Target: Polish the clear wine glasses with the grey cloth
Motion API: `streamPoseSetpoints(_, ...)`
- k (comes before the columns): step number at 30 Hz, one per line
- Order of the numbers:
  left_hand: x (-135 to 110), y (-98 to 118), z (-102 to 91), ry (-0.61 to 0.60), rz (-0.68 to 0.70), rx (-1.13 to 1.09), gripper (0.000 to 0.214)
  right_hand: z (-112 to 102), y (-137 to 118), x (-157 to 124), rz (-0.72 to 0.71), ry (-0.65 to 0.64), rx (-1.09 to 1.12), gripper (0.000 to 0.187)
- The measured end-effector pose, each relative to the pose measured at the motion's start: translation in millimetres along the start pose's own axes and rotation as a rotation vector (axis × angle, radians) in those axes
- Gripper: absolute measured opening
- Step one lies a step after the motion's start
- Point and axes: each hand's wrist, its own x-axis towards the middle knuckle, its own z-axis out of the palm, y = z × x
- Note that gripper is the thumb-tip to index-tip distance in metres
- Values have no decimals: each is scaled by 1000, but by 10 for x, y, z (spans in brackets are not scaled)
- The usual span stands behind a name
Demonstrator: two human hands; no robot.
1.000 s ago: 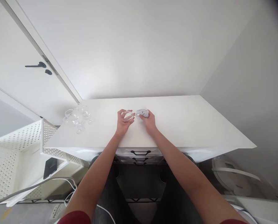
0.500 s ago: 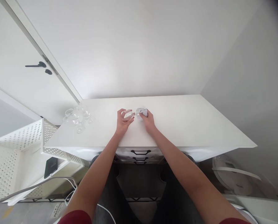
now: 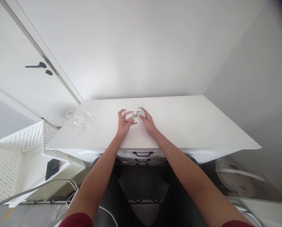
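Note:
Over the middle of the white tabletop (image 3: 188,126), my left hand (image 3: 123,125) is closed around the bowl of a clear stemmed glass (image 3: 129,116), which lies on its side with its foot toward the right. My right hand (image 3: 149,121) pinches a small pale grey cloth (image 3: 141,113) against the foot of that glass. The cloth and fingers partly hide the foot. At the table's left end stands a group of several clear stemmed glasses (image 3: 78,117), overlapping one another in view.
A white perforated shelf unit (image 3: 32,138) with a dark phone (image 3: 52,169) is at the lower left, a cable (image 3: 36,186) running past it. Drawers with black handles (image 3: 143,154) are under the table's front edge. A white door (image 3: 20,47) stands at the left, a wall behind.
My right hand has shifted slightly left and turned, bringing the cloth around the glass foot. The left hand, still holding the glass, has barely moved.

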Motion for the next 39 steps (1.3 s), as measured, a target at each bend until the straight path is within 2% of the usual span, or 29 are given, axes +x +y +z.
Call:
streamPoseSetpoints(4, -9, -1, -18, -90, -9, -20, 74, -12, 18, 32, 186, 35, 144, 37)
streamPoseSetpoints(6, -2, -10, -29, -75, 6, -26, 74, -14, 67, 53, 279, 38, 176, 41)
streamPoseSetpoints(8, 13, -25, -38, -23, 27, -22, 76, -11, 108, 58, 303, -11, 161, 47)
streamPoseSetpoints(10, 27, -41, -42, 37, 44, -11, 77, -1, 120, 41, 260, -43, 103, 50)
streamPoseSetpoints(13, 41, -58, -49, 91, 49, 2, 74, 25, 73, -18, 60, -44, -101, 49)
streamPoseSetpoints(15, 46, -64, -58, 66, 33, -3, 71, 44, 14, -62, -88, -68, -229, 47)
streamPoseSetpoints(17, 50, -68, -71, 7, 17, -25, 72, 58, -46, -92, -126, -85, -256, 42)
streamPoseSetpoints(20, 61, -63, -91, -50, 13, -104, 72, 59, -109, -93, 47, -80, -125, 31)
streamPoseSetpoints(24, 77, -28, -104, -80, -14, -223, 68, 29, -132, -42, 393, -190, 129, 43)
streamPoseSetpoints(26, 84, -18, -101, -95, -24, -241, 68, 21, -122, -28, 454, -249, 193, 47)
streamPoseSetpoints(27, 87, -21, -98, -94, -25, -238, 69, 23, -113, -29, 430, -249, 193, 48)
streamPoseSetpoints(29, 93, -42, -95, -64, -18, -211, 71, 40, -90, -49, 281, -187, 102, 46)
streamPoseSetpoints(32, 98, -95, -105, 46, -4, -158, 71, 71, -52, -100, -110, -122, -198, 42)
streamPoseSetpoints(34, 94, -116, -121, 111, 4, -151, 70, 79, -29, -124, -325, -211, -362, 43)
streamPoseSetpoints(36, 86, -110, -135, 123, 7, -173, 67, 78, -12, -131, -410, -298, -421, 35)
streamPoseSetpoints(39, 75, -67, -137, 66, -10, -218, 65, 80, -1, -128, -360, -267, -449, 24)
